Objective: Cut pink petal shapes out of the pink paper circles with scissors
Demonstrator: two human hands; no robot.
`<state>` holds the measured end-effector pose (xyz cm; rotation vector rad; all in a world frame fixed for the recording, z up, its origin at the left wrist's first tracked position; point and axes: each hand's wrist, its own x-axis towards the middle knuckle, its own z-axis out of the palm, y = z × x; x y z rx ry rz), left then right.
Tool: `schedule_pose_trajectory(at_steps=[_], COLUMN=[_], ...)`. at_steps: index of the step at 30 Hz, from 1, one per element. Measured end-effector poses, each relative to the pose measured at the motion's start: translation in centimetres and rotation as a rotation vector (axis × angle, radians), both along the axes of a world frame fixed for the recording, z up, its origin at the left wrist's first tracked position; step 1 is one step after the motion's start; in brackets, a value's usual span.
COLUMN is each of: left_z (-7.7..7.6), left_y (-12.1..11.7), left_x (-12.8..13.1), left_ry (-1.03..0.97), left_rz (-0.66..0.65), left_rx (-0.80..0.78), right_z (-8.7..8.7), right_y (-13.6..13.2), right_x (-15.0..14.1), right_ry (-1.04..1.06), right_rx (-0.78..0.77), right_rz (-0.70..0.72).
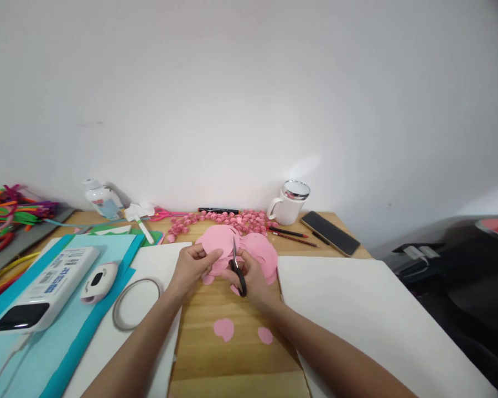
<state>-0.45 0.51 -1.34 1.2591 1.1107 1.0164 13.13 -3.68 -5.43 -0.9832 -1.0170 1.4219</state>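
Observation:
My left hand (194,265) pinches a round piece of pink paper (218,241) between thumb and fingers, holding it a little above the wooden table. In my right hand (251,276) is a pair of scissors (239,277) with black handles, its blades pointing away from me at the right edge of that paper. Behind and below my hands lie more pink paper rounds (269,255), loosely overlapping. Two small pink scraps, a heart-like one (223,330) and an oval one (265,335), rest on the table nearer to me.
Many small rolled pink paper roses (236,221) lie behind the paper. A white mug (289,204), pencils (292,237) and a phone (330,233) are at the back right. White sheets (357,309) flank the middle. Left are a power bank (50,287), a tape ring (117,309) and a bottle (103,202).

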Motion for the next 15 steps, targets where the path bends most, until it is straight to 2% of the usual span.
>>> schedule_pose_trajectory(at_steps=[7,15], left_z=[-0.14,0.17], left_y=[0.07,-0.01], left_x=[-0.17,-0.08], left_ry=[0.003,-0.093], left_rz=[0.0,0.033], left_rx=[0.019,0.03], right_z=[-0.01,0.2], right_y=[-0.05,-0.15], right_x=[0.14,0.01], right_ry=[-0.043,-0.061], right_rx=[0.001,-0.043], right_rz=[-0.013,-0.016])
